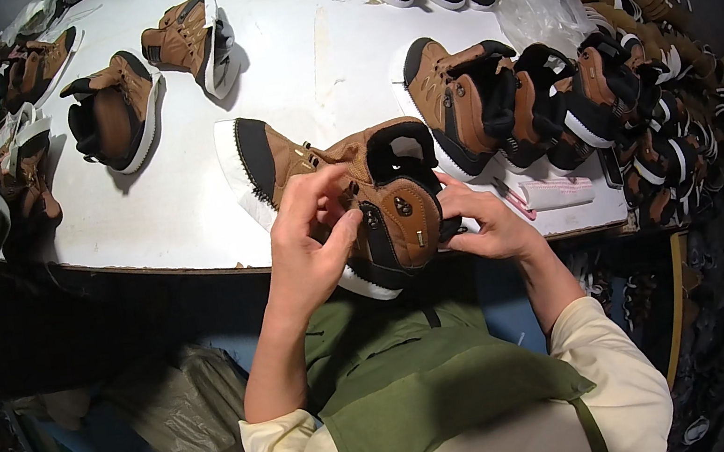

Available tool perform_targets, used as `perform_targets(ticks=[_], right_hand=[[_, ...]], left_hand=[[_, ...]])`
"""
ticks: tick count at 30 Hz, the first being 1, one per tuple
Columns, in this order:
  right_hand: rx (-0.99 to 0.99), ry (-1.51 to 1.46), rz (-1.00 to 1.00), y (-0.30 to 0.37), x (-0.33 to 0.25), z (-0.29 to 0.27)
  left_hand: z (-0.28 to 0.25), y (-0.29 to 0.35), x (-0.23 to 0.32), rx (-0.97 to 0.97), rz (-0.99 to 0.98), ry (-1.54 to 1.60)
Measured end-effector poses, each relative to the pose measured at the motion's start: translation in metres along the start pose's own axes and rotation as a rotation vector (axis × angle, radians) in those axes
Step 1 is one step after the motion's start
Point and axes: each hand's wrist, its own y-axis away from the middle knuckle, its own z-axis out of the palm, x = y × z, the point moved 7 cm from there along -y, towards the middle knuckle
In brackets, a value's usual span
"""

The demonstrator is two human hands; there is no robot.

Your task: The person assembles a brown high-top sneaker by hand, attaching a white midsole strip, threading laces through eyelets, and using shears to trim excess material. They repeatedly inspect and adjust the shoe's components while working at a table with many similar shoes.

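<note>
Boot (414, 222) needs firm bracing: we grip its heel (420, 264) with our right hand (489, 223); our left hand (305, 240) curls at the hooks (370, 216), whether pinching we cannot tell.

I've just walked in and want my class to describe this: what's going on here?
A person in a green apron has a brown and black boot at the near edge of a white table. The right hand holds its back; the left hand is at the lace hooks. More boots stand on the table to the right.
</note>
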Motion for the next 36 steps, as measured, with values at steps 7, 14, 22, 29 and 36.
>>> perform_targets(ticks=[7,14,22,29,36], right_hand=[[0.018,-0.004,-0.007,0.001,-0.001,-0.002],[0.045,-0.017,-0.031,0.009,0.005,-0.005],[0.513,-0.086,0.197,0.059,0.048,-0.041],[0.641,0.683,0.502,0.122,0.100,-0.058],[0.579,0.804,0.444,0.132,0.104,-0.059]], left_hand=[[0.006,-0.009,0.005,-0.004,-0.007,-0.155],[0.011,-0.015,0.006,0.054,0.217,-0.313],[0.023,-0.017,0.006,0.049,0.237,-0.282],[0.029,-0.020,-0.011,0.033,0.092,-0.152],[0.032,-0.025,-0.012,0.063,0.028,-0.157]])
